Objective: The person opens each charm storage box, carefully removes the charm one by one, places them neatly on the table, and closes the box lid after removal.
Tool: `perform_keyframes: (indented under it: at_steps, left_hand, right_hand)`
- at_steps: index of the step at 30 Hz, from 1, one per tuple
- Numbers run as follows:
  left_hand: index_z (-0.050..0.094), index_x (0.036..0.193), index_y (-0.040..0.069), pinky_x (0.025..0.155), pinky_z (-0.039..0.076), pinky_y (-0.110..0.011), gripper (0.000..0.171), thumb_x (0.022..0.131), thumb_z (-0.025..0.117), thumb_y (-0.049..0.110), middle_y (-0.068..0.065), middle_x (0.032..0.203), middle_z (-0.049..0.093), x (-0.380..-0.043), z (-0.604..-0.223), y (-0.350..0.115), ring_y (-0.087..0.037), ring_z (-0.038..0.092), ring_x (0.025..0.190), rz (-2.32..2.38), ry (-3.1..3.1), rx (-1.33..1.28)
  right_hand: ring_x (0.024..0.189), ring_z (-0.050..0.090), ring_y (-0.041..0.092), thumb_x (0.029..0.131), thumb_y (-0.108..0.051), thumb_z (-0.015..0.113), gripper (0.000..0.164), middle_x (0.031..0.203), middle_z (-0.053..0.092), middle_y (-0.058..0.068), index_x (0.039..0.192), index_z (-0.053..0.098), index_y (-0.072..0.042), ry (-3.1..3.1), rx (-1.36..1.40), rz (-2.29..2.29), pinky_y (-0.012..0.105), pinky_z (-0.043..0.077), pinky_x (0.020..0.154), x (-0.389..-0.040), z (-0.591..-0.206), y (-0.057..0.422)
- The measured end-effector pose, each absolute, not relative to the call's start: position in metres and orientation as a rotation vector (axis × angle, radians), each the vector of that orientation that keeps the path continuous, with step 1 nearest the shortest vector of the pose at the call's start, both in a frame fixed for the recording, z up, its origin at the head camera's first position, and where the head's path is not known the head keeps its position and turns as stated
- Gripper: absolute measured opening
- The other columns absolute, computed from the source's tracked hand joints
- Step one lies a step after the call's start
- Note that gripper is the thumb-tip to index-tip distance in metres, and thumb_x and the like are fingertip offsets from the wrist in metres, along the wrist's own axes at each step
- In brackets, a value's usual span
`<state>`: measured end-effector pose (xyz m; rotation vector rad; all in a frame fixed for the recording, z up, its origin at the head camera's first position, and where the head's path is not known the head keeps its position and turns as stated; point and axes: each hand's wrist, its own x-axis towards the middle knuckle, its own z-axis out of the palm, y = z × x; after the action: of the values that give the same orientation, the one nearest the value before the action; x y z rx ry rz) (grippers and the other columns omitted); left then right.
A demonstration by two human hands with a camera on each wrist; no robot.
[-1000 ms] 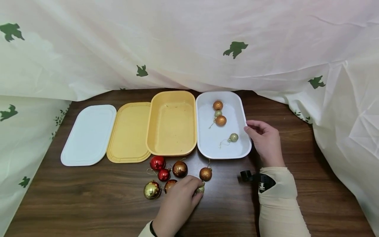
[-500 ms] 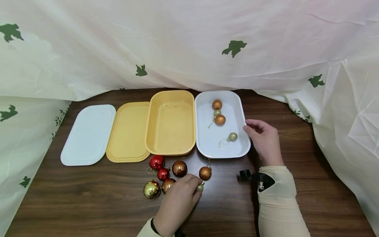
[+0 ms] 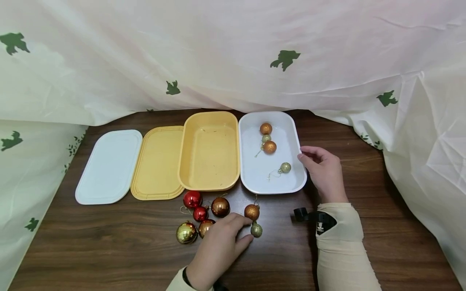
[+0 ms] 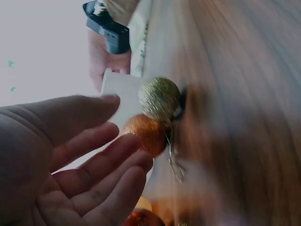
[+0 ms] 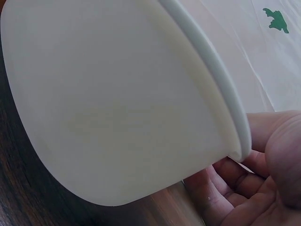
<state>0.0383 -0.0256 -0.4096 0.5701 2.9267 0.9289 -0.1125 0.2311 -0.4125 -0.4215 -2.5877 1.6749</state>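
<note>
My left hand (image 3: 222,246) is over the table, thumb and fingers parted. Just past its fingertips lies a small gold glitter bauble (image 3: 256,230), against an orange glitter bauble (image 3: 252,211). The left wrist view shows the gap between thumb and fingers, with the gold bauble (image 4: 160,99) beyond it. My right hand (image 3: 325,173) pinches the right rim of a white plastic container (image 3: 273,188); in the right wrist view, the fingers (image 5: 235,181) curl beneath that rim. Inside the container are two orange glitter baubles (image 3: 270,147) and two small gold ones (image 3: 285,167).
Beside the white container stands a yellow container (image 3: 209,157). Further left lie a yellow lid (image 3: 158,161) and a white lid (image 3: 109,165). Red baubles (image 3: 192,199), brown shiny ones (image 3: 220,207) and a faceted gold bauble (image 3: 186,233) sit left of my left hand. A white cloth (image 3: 218,52) hangs behind.
The small gold bauble has left my left fingers and moved slightly right, next to the orange one. My left fingers have spread apart. The right hand stays on the white container's rim.
</note>
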Motion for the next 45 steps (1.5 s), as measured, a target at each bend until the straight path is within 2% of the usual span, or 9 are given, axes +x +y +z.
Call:
perform_keyframes:
  at_steps: [7, 16, 21, 25, 30, 35, 45]
  left_hand:
    - [0.074, 0.104, 0.013, 0.074, 0.055, -0.025, 0.024, 0.084, 0.083, 0.021, 0.003, 0.096, 0.071, 0.032, -0.407, -0.021, -0.009, 0.066, 0.086, 1.148, 2.89, 0.599]
    - [0.074, 0.108, 0.012, 0.076, 0.054, -0.023, 0.025, 0.086, 0.082, 0.02, 0.003, 0.098, 0.072, 0.019, -0.401, -0.014, -0.012, 0.066, 0.085, 1.324, 2.788, 0.585]
    - [0.073, 0.11, 0.011, 0.072, 0.057, -0.027, 0.026, 0.086, 0.081, 0.018, 0.001, 0.094, 0.072, 0.013, -0.399, -0.012, -0.011, 0.069, 0.084, 1.4, 2.757, 0.569]
    - [0.074, 0.112, 0.012, 0.074, 0.059, -0.031, 0.027, 0.086, 0.081, 0.017, -0.001, 0.1, 0.073, 0.008, -0.395, -0.01, -0.011, 0.069, 0.086, 1.422, 2.785, 0.573]
    - [0.074, 0.111, 0.012, 0.08, 0.058, -0.027, 0.026, 0.087, 0.081, 0.017, 0.001, 0.107, 0.073, -0.004, -0.389, -0.006, -0.012, 0.069, 0.092, 1.424, 2.824, 0.583]
    - [0.074, 0.113, 0.011, 0.077, 0.058, -0.024, 0.026, 0.089, 0.079, 0.019, -0.001, 0.106, 0.073, -0.02, -0.38, 0.004, -0.01, 0.067, 0.09, 1.394, 2.819, 0.604]
    - [0.074, 0.115, 0.011, 0.084, 0.055, -0.023, 0.026, 0.091, 0.077, 0.022, 0.001, 0.109, 0.073, -0.047, -0.374, 0.025, -0.012, 0.066, 0.098, 1.281, 2.862, 0.646]
  right_hand:
    - [0.093, 0.057, 0.016, 0.097, -0.023, 0.067, 0.03, 0.111, 0.068, 0.012, 0.122, 0.071, -0.005, -2.629, -0.414, 1.656, 0.017, 0.051, 0.068, -0.112, -0.41, 0.233]
    - [0.089, 0.062, 0.011, 0.099, -0.029, 0.066, 0.035, 0.108, 0.068, 0.008, 0.121, 0.071, -0.003, -2.53, -0.431, 1.766, 0.016, 0.054, 0.07, -0.113, -0.413, 0.236]
    - [0.079, 0.068, 0.007, 0.1, -0.032, 0.064, 0.041, 0.099, 0.068, 0.0, 0.121, 0.068, 0.002, -2.422, -0.477, 1.864, 0.018, 0.057, 0.072, -0.114, -0.418, 0.239]
    - [0.085, 0.063, 0.008, 0.099, -0.031, 0.066, 0.039, 0.097, 0.067, -0.004, 0.12, 0.069, 0.001, -2.456, -0.449, 1.851, 0.016, 0.055, 0.071, -0.114, -0.422, 0.239]
    - [0.091, 0.058, 0.013, 0.098, -0.028, 0.066, 0.035, 0.102, 0.067, 0.001, 0.12, 0.07, -0.002, -2.526, -0.414, 1.792, 0.016, 0.052, 0.068, -0.114, -0.424, 0.237]
    - [0.092, 0.057, 0.013, 0.098, -0.029, 0.066, 0.035, 0.106, 0.066, 0.006, 0.121, 0.07, -0.003, -2.544, -0.434, 1.774, 0.016, 0.052, 0.068, -0.113, -0.423, 0.24]
    - [0.093, 0.06, 0.015, 0.098, -0.029, 0.066, 0.035, 0.111, 0.067, 0.012, 0.121, 0.071, -0.003, -2.551, -0.395, 1.762, 0.017, 0.054, 0.068, -0.114, -0.424, 0.238]
